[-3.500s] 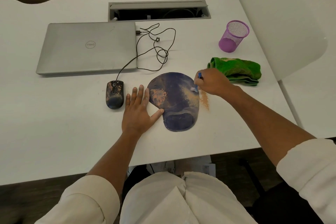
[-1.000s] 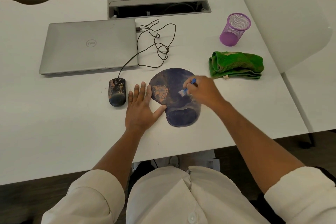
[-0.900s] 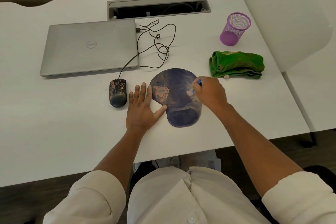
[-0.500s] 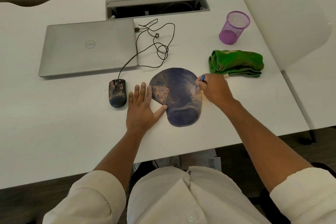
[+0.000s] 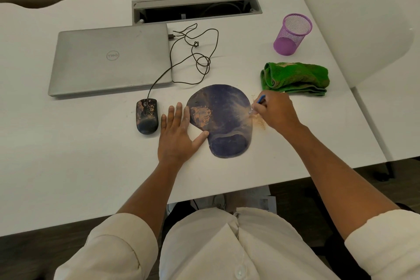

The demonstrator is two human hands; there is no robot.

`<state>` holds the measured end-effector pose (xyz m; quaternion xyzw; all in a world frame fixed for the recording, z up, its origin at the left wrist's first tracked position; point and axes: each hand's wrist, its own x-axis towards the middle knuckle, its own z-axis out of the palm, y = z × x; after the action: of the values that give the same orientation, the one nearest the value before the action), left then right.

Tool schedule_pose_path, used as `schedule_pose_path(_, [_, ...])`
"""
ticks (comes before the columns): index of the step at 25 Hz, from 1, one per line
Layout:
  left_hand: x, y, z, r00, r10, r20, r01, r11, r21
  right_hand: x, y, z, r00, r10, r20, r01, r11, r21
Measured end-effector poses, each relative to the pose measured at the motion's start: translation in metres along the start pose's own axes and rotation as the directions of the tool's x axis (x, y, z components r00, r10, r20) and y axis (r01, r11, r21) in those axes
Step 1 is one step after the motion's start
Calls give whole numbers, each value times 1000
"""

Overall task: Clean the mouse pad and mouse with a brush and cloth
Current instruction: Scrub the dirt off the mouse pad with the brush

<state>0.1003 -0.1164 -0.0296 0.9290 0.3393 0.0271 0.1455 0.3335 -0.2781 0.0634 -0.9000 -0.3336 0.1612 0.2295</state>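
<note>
A dark blue mouse pad (image 5: 223,118) with a wrist rest lies on the white desk, streaked with tan dust. My left hand (image 5: 179,134) lies flat beside its left edge, fingers straight, thumb touching the pad. My right hand (image 5: 276,112) grips a small blue-handled brush (image 5: 258,103) with its bristles at the pad's right edge, over a little heap of tan dust (image 5: 259,120) on the desk. A dusty black wired mouse (image 5: 146,116) sits left of my left hand. A folded green cloth (image 5: 295,78) lies behind my right hand.
A shut grey laptop (image 5: 111,59) sits at the back left, the mouse cable (image 5: 197,57) coiled beside it. A purple mesh cup (image 5: 292,34) stands at the back right. An open cable tray (image 5: 196,7) is set into the desk's far side.
My right hand swept the brush from the middle of the pad to its right edge, and tan dust now lies on the desk there. My left hand stayed flat.
</note>
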Motion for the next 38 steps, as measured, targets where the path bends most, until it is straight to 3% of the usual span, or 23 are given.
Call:
schedule_pose_path(4, [1,0,0,1000,-2,4,2,1000,2,-4,-5,3,991,0,137,-38,962,272])
schedule_pose_path(6, [0,1,0,1000,-4,-2,4,1000,-5,-7,-5,11,984,-12,177,-23,981,193])
schedule_pose_path(9, [0,1,0,1000,-2,-10,2,1000,-3,1,-1,6,1000,21,8,-20,999,-47])
schedule_pose_path(11, [0,0,0,1000,-2,-8,2,1000,1,6,0,0,997,27,-70,-25,999,25])
schedule_pose_path(14, [0,0,0,1000,-2,-4,2,1000,3,1,-8,4,989,-22,147,-16,968,249])
schedule_pose_path(16, [0,1,0,1000,-3,-2,3,1000,-1,-4,-6,11,978,-39,206,1,984,180])
schedule_pose_path(21, [1,0,0,1000,-2,0,2,1000,-2,12,6,-1,994,-12,-106,22,995,94])
schedule_pose_path(24, [1,0,0,1000,-1,-5,1,1000,0,13,-2,3,995,-45,84,24,971,237])
schedule_pose_path(26, [0,1,0,1000,0,-4,0,1000,-3,9,-3,11,982,-60,178,29,985,169])
schedule_pose_path(29, [0,1,-1,1000,-3,0,3,1000,1,18,4,10,999,-50,3,50,999,21])
schedule_pose_path(31, [0,1,-1,1000,-5,1,5,1000,-3,23,1,6,997,-50,-63,54,997,60])
schedule_pose_path(33, [0,2,-1,1000,-5,3,5,1000,-6,21,-8,8,993,-100,67,84,974,209])
schedule_pose_path(35, [0,1,0,1000,-4,0,4,1000,-3,14,-13,16,963,-150,223,100,970,221])
schedule_pose_path(36, [0,1,0,1000,-3,-3,3,1000,-4,13,-11,20,962,-149,230,110,978,176])
schedule_pose_path(38, [1,0,1,1000,0,-7,0,1000,-6,17,-5,21,989,-113,94,114,993,1])
